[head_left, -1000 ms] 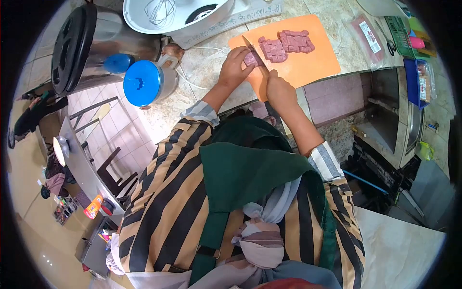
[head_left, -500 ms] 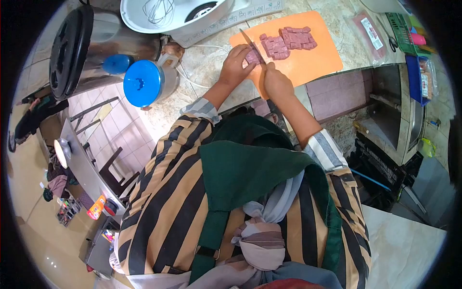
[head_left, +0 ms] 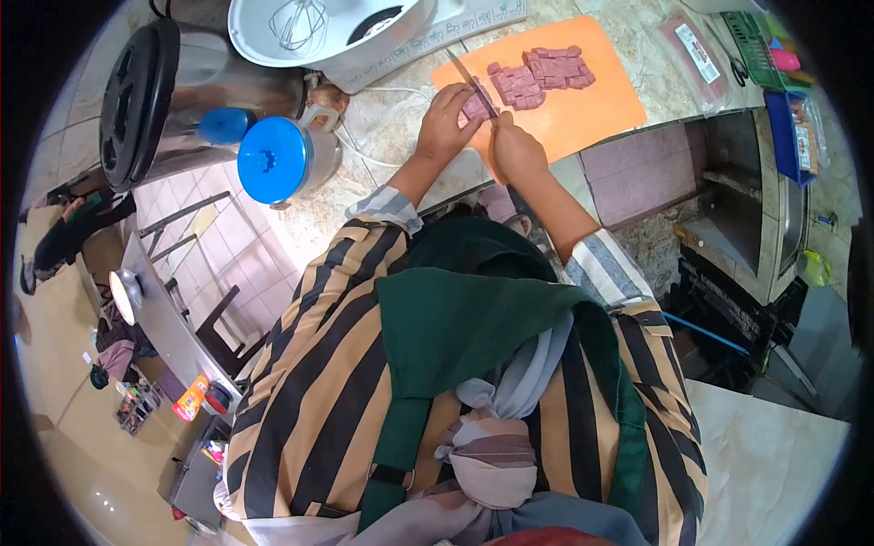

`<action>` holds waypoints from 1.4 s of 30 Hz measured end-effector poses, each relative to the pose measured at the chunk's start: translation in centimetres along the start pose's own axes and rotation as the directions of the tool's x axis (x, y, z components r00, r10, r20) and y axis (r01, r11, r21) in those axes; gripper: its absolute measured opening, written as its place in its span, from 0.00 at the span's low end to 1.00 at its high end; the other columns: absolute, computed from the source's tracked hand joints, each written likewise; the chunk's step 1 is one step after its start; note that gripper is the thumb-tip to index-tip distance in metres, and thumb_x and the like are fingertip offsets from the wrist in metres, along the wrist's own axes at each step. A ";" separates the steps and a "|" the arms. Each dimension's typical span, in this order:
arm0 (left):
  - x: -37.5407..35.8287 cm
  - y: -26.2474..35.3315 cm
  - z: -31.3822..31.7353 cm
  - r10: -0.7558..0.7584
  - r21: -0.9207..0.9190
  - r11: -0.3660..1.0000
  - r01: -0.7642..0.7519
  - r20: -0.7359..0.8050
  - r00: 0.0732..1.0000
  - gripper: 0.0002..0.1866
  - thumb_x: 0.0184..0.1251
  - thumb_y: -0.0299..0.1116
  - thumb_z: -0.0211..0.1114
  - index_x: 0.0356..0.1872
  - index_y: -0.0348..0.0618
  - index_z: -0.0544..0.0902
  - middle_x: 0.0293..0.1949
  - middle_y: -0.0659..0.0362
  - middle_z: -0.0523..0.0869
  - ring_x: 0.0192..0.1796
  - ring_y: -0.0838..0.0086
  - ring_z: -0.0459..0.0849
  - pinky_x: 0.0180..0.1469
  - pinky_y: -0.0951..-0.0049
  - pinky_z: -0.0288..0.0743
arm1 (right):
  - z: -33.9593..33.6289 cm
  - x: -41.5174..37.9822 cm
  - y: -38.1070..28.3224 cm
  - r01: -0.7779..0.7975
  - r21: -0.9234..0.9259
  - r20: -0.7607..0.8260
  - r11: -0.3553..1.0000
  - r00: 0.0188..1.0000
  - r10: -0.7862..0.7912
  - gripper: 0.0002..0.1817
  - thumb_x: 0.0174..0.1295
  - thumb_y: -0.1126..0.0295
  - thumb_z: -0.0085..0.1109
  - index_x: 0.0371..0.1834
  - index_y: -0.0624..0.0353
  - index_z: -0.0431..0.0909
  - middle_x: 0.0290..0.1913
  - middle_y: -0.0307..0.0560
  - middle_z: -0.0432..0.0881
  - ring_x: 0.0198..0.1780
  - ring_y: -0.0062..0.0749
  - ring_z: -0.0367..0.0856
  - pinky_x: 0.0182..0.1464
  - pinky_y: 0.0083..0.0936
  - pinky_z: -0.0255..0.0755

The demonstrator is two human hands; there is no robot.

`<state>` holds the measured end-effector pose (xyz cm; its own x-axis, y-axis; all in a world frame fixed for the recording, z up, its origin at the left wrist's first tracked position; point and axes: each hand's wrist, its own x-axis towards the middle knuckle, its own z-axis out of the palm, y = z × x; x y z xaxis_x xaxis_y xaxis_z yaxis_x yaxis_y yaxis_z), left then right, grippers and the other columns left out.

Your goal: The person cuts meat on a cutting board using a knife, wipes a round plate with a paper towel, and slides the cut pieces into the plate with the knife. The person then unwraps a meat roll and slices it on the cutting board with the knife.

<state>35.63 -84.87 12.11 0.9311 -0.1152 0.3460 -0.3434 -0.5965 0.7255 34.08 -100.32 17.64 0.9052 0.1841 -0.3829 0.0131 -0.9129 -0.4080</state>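
An orange cutting board (head_left: 605, 105) lies on the counter at the top of the view. My right hand (head_left: 519, 153) is closed round the handle of a knife, whose blade (head_left: 462, 71) points up and left. Just left of the blade, my left hand (head_left: 443, 127) has its fingers bent over a piece of pink processed meat (head_left: 474, 106) and steadies it on the board. Right of the knife lie two groups of small cut meat pieces (head_left: 559, 68), close together. My fingers partly hide the held piece and the knife handle.
Left of the board stand a blue-lidded jug (head_left: 273, 159) and a large metal container with a black lid (head_left: 146, 105). A white scale-like appliance (head_left: 382, 59) bears a bowl with a whisk (head_left: 298, 25). Packaged meat (head_left: 696, 59), scissors (head_left: 739, 71) and a green basket (head_left: 754, 55) are at right.
The knife and my right hand have shifted slightly left and up, closer to my left hand. The whole view has moved a little. Both hands keep their hold.
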 end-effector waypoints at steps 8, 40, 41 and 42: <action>-0.1 0.0 -0.1 -0.031 0.023 0.999 0.031 0.013 0.999 0.25 0.53 0.36 0.73 0.52 0.35 0.81 0.53 0.49 0.80 0.57 0.54 0.79 0.61 0.62 0.73 | -0.4 -1.5 0.8 -0.045 -0.043 0.080 0.998 0.996 0.049 0.12 0.70 0.67 0.39 0.46 0.65 0.67 0.35 0.69 0.84 0.39 0.62 0.85 0.41 0.53 0.77; -0.4 0.4 -0.3 -0.061 0.038 0.997 0.060 0.021 0.998 0.27 0.55 0.37 0.73 0.56 0.36 0.79 0.58 0.49 0.79 0.61 0.55 0.77 0.64 0.63 0.71 | 0.2 -1.3 2.7 -0.043 -0.056 -0.063 0.998 0.997 0.039 0.11 0.69 0.65 0.45 0.41 0.64 0.67 0.29 0.66 0.83 0.33 0.61 0.85 0.36 0.51 0.78; -0.3 0.5 -0.2 -0.057 0.034 0.998 0.056 0.024 0.998 0.27 0.55 0.37 0.73 0.56 0.36 0.79 0.58 0.49 0.79 0.61 0.55 0.77 0.64 0.63 0.71 | 0.0 -1.3 2.8 -0.027 -0.056 -0.048 0.998 0.999 0.025 0.11 0.69 0.65 0.45 0.42 0.64 0.66 0.30 0.67 0.83 0.33 0.61 0.85 0.36 0.52 0.77; -0.3 0.7 -0.3 -0.063 0.010 0.998 0.063 0.006 0.998 0.28 0.55 0.37 0.73 0.56 0.36 0.78 0.58 0.48 0.78 0.61 0.54 0.77 0.64 0.63 0.71 | -0.5 -1.4 2.8 -0.011 -0.059 -0.031 0.998 0.999 0.009 0.11 0.70 0.65 0.45 0.43 0.64 0.65 0.30 0.67 0.83 0.33 0.62 0.85 0.36 0.53 0.77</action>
<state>35.07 -85.04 12.70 0.9517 -0.0819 0.2958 -0.2825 -0.6104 0.7400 33.11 -103.29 17.46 0.9182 0.1640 -0.3605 0.0277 -0.9347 -0.3545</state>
